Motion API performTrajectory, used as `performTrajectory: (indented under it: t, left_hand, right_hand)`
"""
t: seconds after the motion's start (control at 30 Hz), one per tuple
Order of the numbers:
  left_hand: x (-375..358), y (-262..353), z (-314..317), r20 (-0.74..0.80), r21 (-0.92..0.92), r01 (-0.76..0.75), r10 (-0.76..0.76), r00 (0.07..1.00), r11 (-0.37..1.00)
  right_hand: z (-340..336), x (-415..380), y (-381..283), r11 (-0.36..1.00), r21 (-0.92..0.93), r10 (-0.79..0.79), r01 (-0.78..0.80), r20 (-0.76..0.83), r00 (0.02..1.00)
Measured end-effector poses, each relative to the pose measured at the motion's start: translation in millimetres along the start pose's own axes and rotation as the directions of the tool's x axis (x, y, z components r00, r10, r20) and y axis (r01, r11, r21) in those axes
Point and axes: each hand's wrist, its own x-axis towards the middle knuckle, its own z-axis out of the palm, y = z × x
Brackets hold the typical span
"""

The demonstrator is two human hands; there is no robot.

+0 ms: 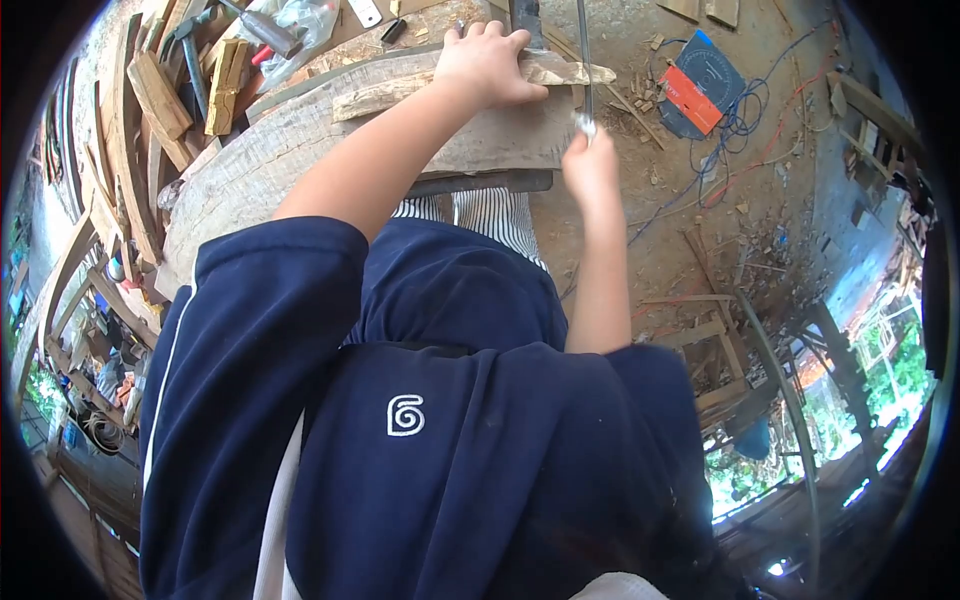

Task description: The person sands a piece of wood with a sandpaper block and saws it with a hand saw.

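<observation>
My left hand presses down over a rough, narrow piece of wood, with its fingers curled across the far side. The piece lies along a wide, worn wooden bench, and its right end sticks out past the bench edge. In my right hand is the near end of a saw, whose long thin blade appears edge-on. The blade runs away from me and crosses the wood close to its right end. My fingers hide most of the saw's grip.
At the bench's left lie a hammer, wood blocks, a clear plastic bag and a dark-handled tool. On the floor to the right are an orange-and-black box, a blue cable and wood scraps. A wooden frame stands lower right.
</observation>
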Motion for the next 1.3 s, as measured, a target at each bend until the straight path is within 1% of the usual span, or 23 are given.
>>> performTrajectory:
  t: [0.1,0.13,0.2,0.3,0.37,0.43,0.53,0.57,0.6,0.67,0.7,0.73,0.8,0.83,0.9,1.0,1.03,1.07,1.13,1.17,1.23,1.27,1.3]
  left_hand:
    - [-3.9,-0.2,-1.1,0.015,-0.006,0.002,-0.002,1.0,1.0]
    - [-2.0,0.7,-3.6,0.028,-0.014,0.011,-0.011,1.0,1.0]
    - [0.3,0.3,0.8,0.0,-0.001,0.001,-0.001,1.0,1.0]
    - [-3.4,-0.2,3.1,-0.003,0.014,-0.009,0.009,1.0,1.0]
    - [0.1,0.5,1.3,-0.005,0.013,-0.014,0.014,1.0,1.0]
    - [-1.5,-0.4,2.2,-0.007,0.007,-0.011,0.011,1.0,1.0]
    - [-1.0,-0.3,2.1,-0.014,0.035,-0.011,0.012,1.0,0.999]
    - [1.9,-1.0,-0.1,-0.018,0.038,-0.015,0.016,1.0,0.999]
    - [2.3,-1.1,-0.5,-0.016,0.044,-0.009,0.009,1.0,0.999]
    - [-2.2,1.8,1.7,0.0,0.043,-0.013,0.013,1.0,0.999]
    - [-2.1,1.3,-0.6,0.002,0.031,-0.017,0.017,1.0,0.999]
    - [-2.9,1.5,-1.6,0.005,0.02,-0.017,0.016,1.0,1.0]
    - [-1.6,1.0,-2.1,0.017,0.025,-0.01,0.009,1.0,1.0]
    - [-2.4,1.2,0.9,0.01,0.027,-0.001,0.001,1.0,1.0]
    - [0.7,-0.6,0.2,-0.004,0.034,0.004,-0.004,1.0,0.999]
    - [-3.3,1.8,3.3,0.005,0.055,-0.006,0.006,1.0,0.998]
    - [-4.0,1.5,1.8,0.009,0.03,-0.01,0.01,1.0,1.0]
    - [-1.6,1.2,-0.5,0.001,0.009,-0.01,0.01,1.0,1.0]
    - [-2.6,0.1,-1.0,-0.007,0.008,0.001,-0.001,1.0,1.0]
    - [-2.0,1.4,-3.0,0.005,0.014,0.013,-0.014,1.0,1.0]
    - [-1.7,1.6,-4.9,0.019,0.019,0.02,-0.02,1.0,1.0]
    - [0.2,1.5,-4.7,0.022,0.028,0.016,-0.017,1.0,0.999]
    - [-0.5,1.9,-2.4,0.032,0.031,0.015,-0.016,0.999,0.999]
  right_hand:
    - [-5.7,-5.4,-8.5,1.0,-0.006,-0.006,0.006,0.013,1.0]
    - [-6.4,-21.0,1.9,1.0,-0.008,-0.004,0.004,0.007,1.0]
    - [-4.5,-62.6,29.7,1.0,-0.017,-0.011,0.011,-0.012,1.0]
    - [-10.0,-55.0,15.6,0.999,-0.049,0.024,-0.023,0.027,0.999]
    - [-3.2,-10.1,6.4,0.999,-0.038,0.01,-0.009,0.012,1.0]
    - [-4.8,-0.2,-3.2,0.999,-0.046,0.007,-0.006,0.031,0.999]
    - [-5.0,-47.3,19.9,0.995,-0.084,0.053,-0.05,0.032,0.998]
    - [-4.4,-62.8,26.6,0.999,-0.048,0.01,-0.01,-0.013,1.0]
    - [-2.9,-58.1,31.8,0.999,-0.048,0.013,-0.014,-0.016,1.0]
    - [-10.9,-41.2,18.5,0.999,-0.013,0.039,-0.038,0.067,0.997]
    - [-5.2,-13.8,11.1,0.998,0.053,0.036,-0.039,0.052,0.998]
    - [0.9,8.0,2.5,0.999,0.038,0.003,-0.004,0.023,1.0]
    - [2.4,10.5,-5.1,0.998,-0.035,-0.047,0.046,-0.037,0.998]
    - [2.1,-4.8,4.0,0.999,-0.03,-0.046,0.045,-0.034,0.998]
    - [-1.6,-48.5,31.5,0.997,0.075,-0.038,0.037,0.012,0.999]
    - [-10.3,-62.1,33.3,0.998,0.063,-0.032,0.032,0.005,0.999]
    - [-4.9,-38.5,28.8,0.999,0.039,-0.023,0.023,-0.003,1.0]
    - [-1.8,-11.0,11.3,0.999,0.046,0.001,-0.002,0.029,1.0]
    - [4.3,14.8,-0.5,0.998,0.011,-0.059,0.059,-0.024,0.998]
    - [3.9,4.6,3.3,0.998,0.015,-0.06,0.06,-0.017,0.998]
    - [-7.2,-35.6,22.6,1.0,0.007,0.021,-0.021,0.053,0.998]
    - [-6.6,-45.3,38.6,1.0,0.006,0.016,-0.017,0.046,0.999]
    - [-2.3,-57.3,62.3,0.999,0.016,-0.042,0.042,-0.01,0.999]
